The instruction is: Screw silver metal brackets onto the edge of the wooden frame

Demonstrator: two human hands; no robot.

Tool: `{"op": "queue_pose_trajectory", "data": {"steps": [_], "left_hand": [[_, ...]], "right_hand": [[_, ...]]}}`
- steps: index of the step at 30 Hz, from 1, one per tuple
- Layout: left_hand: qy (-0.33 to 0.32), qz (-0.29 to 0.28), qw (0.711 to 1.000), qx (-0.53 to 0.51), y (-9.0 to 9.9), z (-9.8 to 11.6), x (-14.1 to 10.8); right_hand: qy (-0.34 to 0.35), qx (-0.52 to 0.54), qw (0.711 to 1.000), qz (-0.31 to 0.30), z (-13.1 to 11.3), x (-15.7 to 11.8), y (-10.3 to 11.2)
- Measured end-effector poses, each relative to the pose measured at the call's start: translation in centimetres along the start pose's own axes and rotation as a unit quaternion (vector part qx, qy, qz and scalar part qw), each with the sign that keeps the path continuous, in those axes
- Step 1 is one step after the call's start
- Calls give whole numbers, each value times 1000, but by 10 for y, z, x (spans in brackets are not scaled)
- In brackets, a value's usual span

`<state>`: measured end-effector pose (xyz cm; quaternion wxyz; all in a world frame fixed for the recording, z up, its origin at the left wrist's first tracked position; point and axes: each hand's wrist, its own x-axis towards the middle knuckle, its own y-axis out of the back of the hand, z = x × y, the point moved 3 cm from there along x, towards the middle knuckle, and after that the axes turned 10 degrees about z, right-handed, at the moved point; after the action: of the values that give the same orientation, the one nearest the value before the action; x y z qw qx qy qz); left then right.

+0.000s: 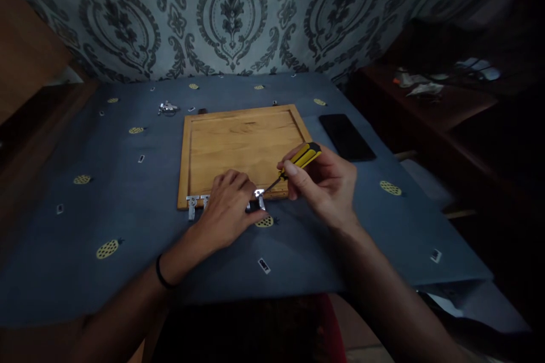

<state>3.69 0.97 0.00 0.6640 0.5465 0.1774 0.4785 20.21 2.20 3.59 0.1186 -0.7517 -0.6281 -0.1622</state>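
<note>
A framed wooden panel [240,150] lies flat on the table. Along its near edge sit several silver metal hinges, one at the left corner [192,204] and another hinge [259,195] right of my left hand. My left hand [230,204] is closed over the panel's edge, its fingers bent and the thumb beside that right-hand hinge, steadying it. In my right hand [326,181] is a yellow and black screwdriver [301,160], gripped by the handle and slanting down to the left. Its tip meets the same hinge. Any screw there is too small to make out.
A blue tablecloth [140,204] with pineapple prints covers the table. A black phone [347,137] lies right of the panel. Small metal parts [168,108] lie at the back left. Behind hangs a patterned curtain [232,11]. Dark furniture [430,108] stands at the right.
</note>
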Motion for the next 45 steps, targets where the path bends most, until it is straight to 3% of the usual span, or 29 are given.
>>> {"op": "queue_pose_trajectory", "data": {"steps": [23,32,45], "left_hand": [[12,1,1000,-12,3,2,2],[7,4,1000,-13,2,2,1],[12,1,1000,-14,2,2,1]], "right_hand": [[-23,42,997,-58,6,-2,-5],[-17,36,992,-119,7,-1,-3],[-32,87,993,-79,12,-3,-7]]}}
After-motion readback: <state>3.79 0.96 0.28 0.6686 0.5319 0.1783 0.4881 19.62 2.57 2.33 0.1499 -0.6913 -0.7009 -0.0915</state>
